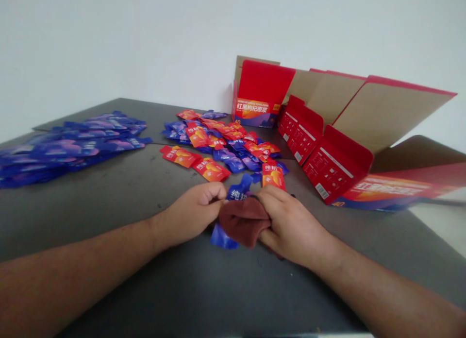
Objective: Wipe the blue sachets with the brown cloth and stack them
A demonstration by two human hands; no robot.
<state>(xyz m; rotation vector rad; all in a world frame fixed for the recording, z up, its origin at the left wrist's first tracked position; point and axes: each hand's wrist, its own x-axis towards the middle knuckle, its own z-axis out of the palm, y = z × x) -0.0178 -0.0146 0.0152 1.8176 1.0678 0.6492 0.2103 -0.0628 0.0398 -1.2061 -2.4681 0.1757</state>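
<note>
"Blue sachet (239,188) between your hands, held over the table (182,294). Your right hand (291,221) has its fingers clenched on a brown cloth (245,219) lying across the sachet's middle."

"And your left hand (198,207) has its fingers curled closed, seemingly pinching the sachet's left edge. I'd call this one half wiped: cloth on it, sachet not yet put down."

"What's left for you, then?"

"Hard to count. You have a blue pile (73,146) to your left and a mixed red-and-blue heap (233,139) ahead, but which sachets are finished, I can't tell. Your boxes (337,165) stand open on the right; their contents don't show."
</note>
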